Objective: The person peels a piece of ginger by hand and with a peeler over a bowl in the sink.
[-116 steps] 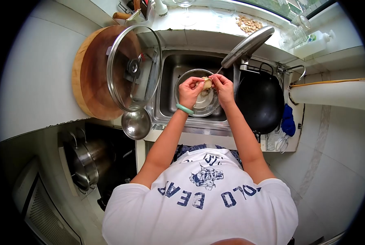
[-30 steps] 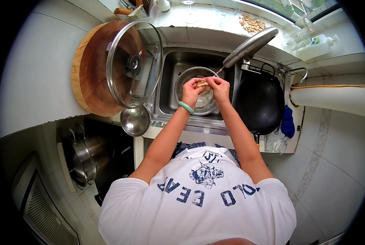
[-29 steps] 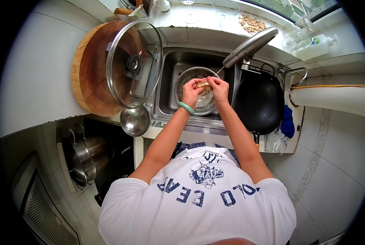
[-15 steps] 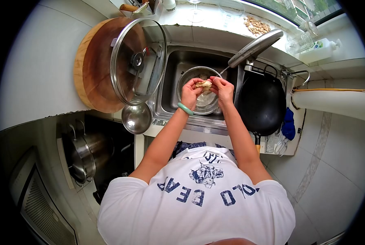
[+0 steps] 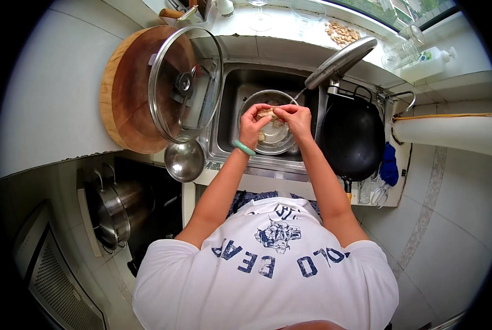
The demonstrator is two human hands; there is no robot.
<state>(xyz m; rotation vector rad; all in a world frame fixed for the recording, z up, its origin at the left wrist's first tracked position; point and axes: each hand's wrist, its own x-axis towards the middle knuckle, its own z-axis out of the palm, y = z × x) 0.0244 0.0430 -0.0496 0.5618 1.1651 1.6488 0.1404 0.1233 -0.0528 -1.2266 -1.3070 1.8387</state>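
Over the metal bowl (image 5: 282, 144) in the sink, both hands hold a pale, cream-coloured piece of food (image 5: 266, 113) whose exact kind I cannot make out. My left hand (image 5: 251, 125), with a green bangle at its wrist, grips the piece from the left. My right hand (image 5: 296, 120) pinches its right side with thumb and fingers. Another pale bit (image 5: 262, 136) shows below the left fingers, in or above the bowl. A thin stream of water falls from the faucet (image 5: 340, 63) toward the bowl's far right rim.
A black wok (image 5: 351, 140) lies right of the sink basin (image 5: 232, 91). Left stand a round wooden board (image 5: 119, 88), a glass lid (image 5: 153, 91) and a small steel bowl (image 5: 184, 160). Nuts or seeds (image 5: 342, 34) lie on the windowsill. Steel pots (image 5: 114, 209) sit lower left.
Both hands have shifted slightly left, and the fingers have moved around the pale piece. A pale bit now shows below my left fingers. The view has tilted a little.
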